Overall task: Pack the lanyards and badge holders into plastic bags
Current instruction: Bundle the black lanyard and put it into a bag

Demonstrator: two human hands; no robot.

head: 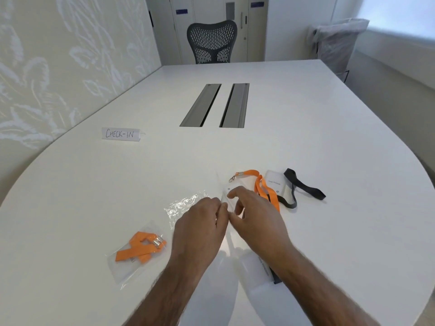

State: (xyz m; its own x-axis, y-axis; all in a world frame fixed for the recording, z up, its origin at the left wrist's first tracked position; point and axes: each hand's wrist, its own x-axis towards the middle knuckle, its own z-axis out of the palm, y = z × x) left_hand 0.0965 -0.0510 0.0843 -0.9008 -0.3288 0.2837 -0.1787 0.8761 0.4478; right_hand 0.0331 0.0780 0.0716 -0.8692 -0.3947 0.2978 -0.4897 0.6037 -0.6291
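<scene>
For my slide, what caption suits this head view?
Two hands open a clear plastic bag beside loose orange lanyard and black lanyard; one packed bag lies left.

Packed bag [136,251] left of lanyards [266,187]
</scene>
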